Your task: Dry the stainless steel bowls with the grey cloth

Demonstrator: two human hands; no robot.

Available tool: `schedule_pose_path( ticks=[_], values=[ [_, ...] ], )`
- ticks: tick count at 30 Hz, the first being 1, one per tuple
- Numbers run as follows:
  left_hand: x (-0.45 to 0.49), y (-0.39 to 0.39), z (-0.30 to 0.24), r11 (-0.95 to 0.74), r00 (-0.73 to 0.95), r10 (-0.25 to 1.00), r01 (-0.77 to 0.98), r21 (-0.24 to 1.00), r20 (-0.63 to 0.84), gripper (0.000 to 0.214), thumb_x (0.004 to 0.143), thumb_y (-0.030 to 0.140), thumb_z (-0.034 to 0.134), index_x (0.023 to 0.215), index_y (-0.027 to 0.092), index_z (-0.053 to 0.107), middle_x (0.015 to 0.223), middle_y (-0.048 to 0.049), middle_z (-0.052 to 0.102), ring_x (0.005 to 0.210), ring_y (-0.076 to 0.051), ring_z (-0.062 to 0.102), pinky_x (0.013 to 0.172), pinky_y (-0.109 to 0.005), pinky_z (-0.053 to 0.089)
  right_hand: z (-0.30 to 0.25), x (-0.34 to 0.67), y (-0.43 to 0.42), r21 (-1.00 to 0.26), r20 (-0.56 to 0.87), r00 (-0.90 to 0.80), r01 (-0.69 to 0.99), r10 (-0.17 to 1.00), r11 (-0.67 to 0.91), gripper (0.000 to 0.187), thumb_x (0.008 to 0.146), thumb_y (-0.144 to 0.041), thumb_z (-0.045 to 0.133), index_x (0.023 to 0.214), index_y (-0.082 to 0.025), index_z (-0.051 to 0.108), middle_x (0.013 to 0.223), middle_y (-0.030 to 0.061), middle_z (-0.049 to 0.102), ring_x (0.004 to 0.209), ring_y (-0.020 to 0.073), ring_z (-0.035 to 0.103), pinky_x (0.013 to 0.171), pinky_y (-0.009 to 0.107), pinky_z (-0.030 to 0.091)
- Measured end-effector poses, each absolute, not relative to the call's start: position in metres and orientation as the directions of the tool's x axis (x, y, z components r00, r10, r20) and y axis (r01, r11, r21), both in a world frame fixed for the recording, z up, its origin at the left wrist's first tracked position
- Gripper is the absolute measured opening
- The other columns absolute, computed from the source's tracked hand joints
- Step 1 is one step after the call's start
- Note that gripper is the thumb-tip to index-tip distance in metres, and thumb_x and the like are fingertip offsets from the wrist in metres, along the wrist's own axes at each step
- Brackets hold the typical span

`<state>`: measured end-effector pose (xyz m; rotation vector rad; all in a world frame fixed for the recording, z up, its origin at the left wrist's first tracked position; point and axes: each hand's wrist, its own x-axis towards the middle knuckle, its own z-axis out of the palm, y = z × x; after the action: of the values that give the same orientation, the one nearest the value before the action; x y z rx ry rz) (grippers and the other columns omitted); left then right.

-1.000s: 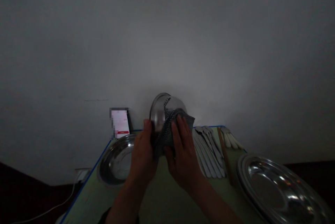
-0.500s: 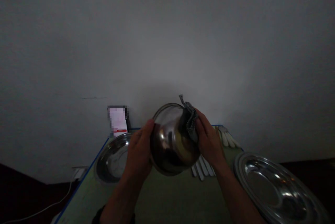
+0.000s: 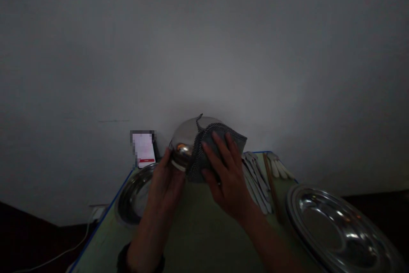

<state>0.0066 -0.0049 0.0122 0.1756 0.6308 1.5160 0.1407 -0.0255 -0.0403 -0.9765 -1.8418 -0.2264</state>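
Observation:
My left hand (image 3: 164, 183) grips a shiny steel bowl (image 3: 183, 143) by its rim and holds it up over the green table (image 3: 198, 239), bottom side toward me. My right hand (image 3: 225, 175) lies with fingers spread flat on a grey checked cloth (image 3: 207, 149), pressing it against the bowl's outer surface. The cloth covers the bowl's right half.
A steel plate (image 3: 136, 196) lies at the table's left behind my left hand. A large compartment tray (image 3: 338, 230) sits at the right. Several spoons (image 3: 255, 179), chopsticks (image 3: 271, 185) and white spoons (image 3: 279, 168) lie in a row at the back right. A white card (image 3: 143, 149) leans on the wall.
The bowl has been turned from its open side toward me to its bottom toward me. My right hand has moved the cloth from the bowl's far rim onto its outer surface.

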Motion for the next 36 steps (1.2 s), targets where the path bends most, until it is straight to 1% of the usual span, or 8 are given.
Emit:
schedule_pose_path(
  ticks=[4, 11, 16, 20, 23, 29, 32, 36],
  values=[
    [0.025, -0.019, 0.010, 0.158, 0.029, 0.959, -0.882, 0.444, -0.283, 0.044, 0.103, 0.024, 0.028, 0.110, 0.011, 0.069, 0.089, -0.0088, 0.079, 0.091, -0.019, 0.075, 0.091, -0.029, 0.056, -0.040, 0.128, -0.033, -0.247, 0.836, -0.118, 0.791, 0.535, 0.560, 0.057, 0.097, -0.029, 0.046, 0.151, -0.039, 0.029, 0.157, 0.0009, 0.035, 0.151, 0.0312, 0.010, 0.117, 0.065, 0.016],
    [0.019, -0.020, 0.011, 0.045, -0.031, 0.989, -0.872, 0.488, -0.147, 0.043, 0.103, 0.025, 0.030, 0.123, 0.014, 0.066, 0.089, -0.0081, 0.080, 0.101, -0.020, 0.072, 0.098, -0.035, 0.052, -0.048, 0.128, -0.027, -0.481, 0.801, 0.084, 0.680, 0.593, 0.554, 0.078, 0.097, -0.033, 0.045, 0.156, -0.028, -0.006, 0.165, 0.0104, -0.003, 0.151, 0.0337, 0.002, 0.115, 0.067, 0.020],
    [0.013, -0.015, 0.010, -0.009, -0.110, 0.984, -0.825, 0.565, -0.143, 0.041, 0.102, 0.023, 0.033, 0.111, 0.014, 0.072, 0.085, -0.0060, 0.080, 0.086, -0.017, 0.075, 0.089, -0.030, 0.056, -0.055, 0.150, -0.012, -0.606, 0.751, 0.157, 0.548, 0.641, 0.576, 0.074, 0.098, -0.048, 0.037, 0.156, -0.021, 0.000, 0.163, 0.0151, 0.014, 0.150, 0.0295, 0.016, 0.117, 0.060, 0.024],
    [0.013, -0.017, 0.009, 0.078, -0.061, 0.981, -0.750, 0.657, -0.186, 0.044, 0.100, 0.018, 0.036, 0.083, 0.011, 0.075, 0.072, -0.0070, 0.078, 0.071, -0.017, 0.074, 0.077, -0.029, 0.060, -0.045, 0.180, -0.007, -0.687, 0.706, 0.252, 0.471, 0.662, 0.553, 0.055, 0.101, -0.047, 0.026, 0.149, -0.022, 0.034, 0.148, 0.0126, 0.047, 0.141, 0.0271, 0.039, 0.114, 0.053, 0.033],
    [0.009, -0.017, 0.006, 0.134, 0.002, 0.984, -0.662, 0.737, -0.177, 0.040, 0.097, 0.018, 0.044, 0.071, 0.011, 0.074, 0.065, -0.0061, 0.075, 0.057, -0.015, 0.069, 0.061, -0.025, 0.057, -0.032, 0.201, -0.010, -0.735, 0.654, 0.236, 0.423, 0.719, 0.530, 0.049, 0.100, -0.050, 0.033, 0.138, -0.025, 0.052, 0.131, 0.0095, 0.063, 0.129, 0.0273, 0.053, 0.109, 0.048, 0.041],
    [0.003, -0.018, -0.007, 0.199, 0.184, 0.973, -0.383, 0.902, -0.137, 0.024, 0.078, 0.035, 0.074, 0.067, 0.013, 0.073, 0.060, -0.0017, 0.069, 0.052, -0.011, 0.060, 0.051, -0.020, 0.047, -0.026, 0.207, -0.013, -0.763, 0.547, 0.088, 0.462, 0.833, 0.452, 0.050, 0.096, -0.051, 0.042, 0.130, -0.018, 0.059, 0.133, 0.0131, 0.062, 0.126, 0.0300, 0.056, 0.108, 0.051, 0.040],
    [0.004, -0.020, -0.007, 0.191, 0.152, 0.977, -0.296, 0.936, -0.151, 0.025, 0.075, 0.039, 0.075, 0.070, 0.014, 0.074, 0.061, -0.0026, 0.070, 0.055, -0.013, 0.062, 0.053, -0.021, 0.048, -0.030, 0.195, -0.014, -0.738, 0.530, 0.054, 0.521, 0.846, 0.429, 0.053, 0.096, -0.052, 0.040, 0.131, -0.015, 0.056, 0.138, 0.0167, 0.058, 0.130, 0.0314, 0.051, 0.110, 0.054, 0.038],
    [0.007, -0.020, -0.005, 0.139, 0.098, 0.989, -0.304, 0.942, -0.114, 0.018, 0.076, 0.035, 0.074, 0.072, 0.017, 0.076, 0.069, -0.0055, 0.075, 0.062, -0.018, 0.067, 0.057, -0.025, 0.052, -0.027, 0.173, -0.024, -0.582, 0.644, -0.013, 0.641, 0.765, 0.500, 0.054, 0.095, -0.050, 0.044, 0.137, -0.016, 0.050, 0.144, 0.0144, 0.052, 0.139, 0.0291, 0.040, 0.116, 0.057, 0.029]
  ],
)
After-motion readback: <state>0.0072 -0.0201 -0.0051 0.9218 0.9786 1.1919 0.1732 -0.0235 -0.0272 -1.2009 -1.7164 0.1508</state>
